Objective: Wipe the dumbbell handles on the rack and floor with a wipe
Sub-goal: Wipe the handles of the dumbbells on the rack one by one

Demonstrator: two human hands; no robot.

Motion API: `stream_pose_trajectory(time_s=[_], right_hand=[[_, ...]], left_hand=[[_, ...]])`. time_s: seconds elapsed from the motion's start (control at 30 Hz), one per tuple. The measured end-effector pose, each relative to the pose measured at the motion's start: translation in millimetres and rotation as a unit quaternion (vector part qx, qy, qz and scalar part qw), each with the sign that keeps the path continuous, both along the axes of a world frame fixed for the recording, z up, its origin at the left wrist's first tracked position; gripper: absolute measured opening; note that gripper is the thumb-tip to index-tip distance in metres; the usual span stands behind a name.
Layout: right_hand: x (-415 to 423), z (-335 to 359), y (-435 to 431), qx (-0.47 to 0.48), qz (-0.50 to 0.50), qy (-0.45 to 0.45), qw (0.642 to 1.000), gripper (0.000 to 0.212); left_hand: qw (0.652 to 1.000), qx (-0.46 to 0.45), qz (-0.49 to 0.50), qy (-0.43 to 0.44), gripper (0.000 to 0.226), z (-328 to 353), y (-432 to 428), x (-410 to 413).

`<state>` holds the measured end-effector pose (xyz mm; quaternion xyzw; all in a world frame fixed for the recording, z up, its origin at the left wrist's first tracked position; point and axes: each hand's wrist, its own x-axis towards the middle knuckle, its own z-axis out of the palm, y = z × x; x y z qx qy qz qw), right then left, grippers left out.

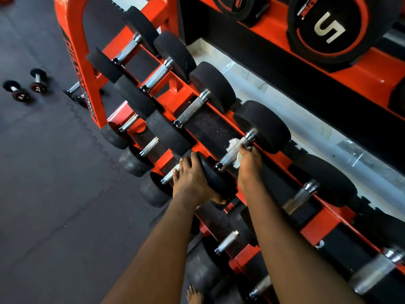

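An orange rack (74,53) holds rows of black dumbbells with knurled steel handles. My right hand (248,165) grips a white wipe (234,145) wrapped round the handle (230,153) of one top-row dumbbell. My left hand (192,178) holds the near black head (215,178) of that same dumbbell, thumb under its edge. Two small dumbbells (24,87) lie on the floor at the left. Another dumbbell (75,93) lies on the floor behind the rack's end frame.
Dark rubber floor mat (54,183) spreads to the left. A second orange rack with a large dumbbell marked 5 (328,29) stands behind, across a white tiled strip (263,88). My bare foot (194,295) shows at the bottom. A white scrap (320,244) lies on the rack.
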<state>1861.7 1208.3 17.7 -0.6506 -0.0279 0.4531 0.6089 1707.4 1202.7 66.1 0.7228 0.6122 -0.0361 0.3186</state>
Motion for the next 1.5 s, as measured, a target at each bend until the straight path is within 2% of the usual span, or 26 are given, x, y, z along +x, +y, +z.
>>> stream_pose_trajectory(time_s=[0.1, 0.2, 0.3, 0.37, 0.4, 0.43, 0.5, 0.53, 0.57, 0.63, 0.7, 0.77, 0.83, 0.9, 1.0, 1.1, 1.17, 1.23, 1.27, 1.37, 1.43, 1.5], right_hand=[[-13, -9, -14, -0.050, 0.066, -0.029, 0.996, 0.019], [-15, -11, -44, -0.076, 0.137, -0.102, 0.982, 0.022], [-9, 3, -66, -0.071, 0.153, -0.168, 0.971, 0.023], [-8, 32, -83, -0.052, 0.156, -0.179, 0.970, 0.023], [-7, 48, -91, -0.041, 0.156, -0.171, 0.972, 0.022], [-5, 64, -99, -0.028, 0.171, -0.165, 0.971, 0.020], [0, 92, -112, -0.017, 0.224, -0.161, 0.961, 0.010], [4, 105, -118, -0.015, 0.247, -0.163, 0.955, 0.005], [6, 124, -125, -0.016, 0.264, -0.169, 0.949, 0.004], [5, 153, -135, -0.016, 0.269, -0.170, 0.948, 0.003], [0, 186, -143, 0.000, 0.258, -0.153, 0.954, 0.011], [-8, 217, -150, 0.013, 0.247, -0.163, 0.955, 0.017], [-15, 245, -153, 0.025, 0.261, -0.186, 0.947, 0.012], [-23, 268, -154, 0.036, 0.282, -0.198, 0.938, 0.011], [-36, 297, -153, 0.061, 0.310, -0.181, 0.931, 0.014], [-52, 319, -146, 0.074, 0.317, -0.184, 0.928, 0.014], [-65, 331, -139, 0.076, 0.269, -0.209, 0.937, 0.016], [-81, 342, -125, 0.070, 0.221, -0.232, 0.945, 0.022], [-85, 346, -122, 0.061, 0.214, -0.248, 0.943, 0.025], [-104, 366, -109, 0.066, 0.204, -0.268, 0.939, 0.019], [-112, 378, -105, 0.096, 0.229, -0.217, 0.944, 0.003], [-116, 389, -105, 0.108, 0.263, -0.205, 0.937, 0.013]], left_hand=[[1.000, -0.003, 0.001, 0.005, 0.163, -3, 0, -1], [1.000, 0.002, -0.003, 0.009, 0.163, -6, 0, -2], [1.000, 0.001, -0.006, 0.023, 0.162, -2, 1, -1], [0.999, -0.002, -0.005, 0.035, 0.157, 11, -9, 1], [1.000, 0.008, 0.009, 0.027, 0.145, 20, -14, 1], [0.999, 0.026, 0.032, 0.001, 0.123, 26, -19, 2], [0.987, 0.084, 0.086, -0.106, 0.056, 43, -29, 2], [0.975, 0.096, 0.107, -0.171, 0.032, 55, -34, 0], [0.960, 0.092, 0.118, -0.236, 0.023, 77, -41, -4], [0.941, 0.051, 0.092, -0.322, 0.024, 114, -52, -11], [0.932, 0.003, 0.000, -0.362, 0.028, 150, -64, -22], [0.937, -0.035, -0.081, -0.337, 0.038, 177, -74, -32], [0.946, -0.023, -0.112, -0.303, 0.035, 199, -79, -42], [0.955, 0.023, -0.121, -0.268, 0.023, 220, -79, -50], [0.962, 0.077, -0.097, -0.242, 0.029, 253, -73, -65], [0.948, 0.107, -0.063, -0.293, 0.026, 278, -67, -83], [0.927, 0.060, -0.098, -0.356, 0.009, 293, -62, -92], [0.920, -0.002, -0.146, -0.364, 0.034, 306, -54, -100], [0.922, -0.019, -0.153, -0.356, 0.039, 310, -54, -100], [0.924, 0.040, -0.168, -0.342, 0.020, 322, -36, -113], [0.925, 0.079, -0.171, -0.329, 0.021, 332, -21, -124], [0.928, 0.105, -0.167, -0.316, 0.025, 341, -7, -135]])
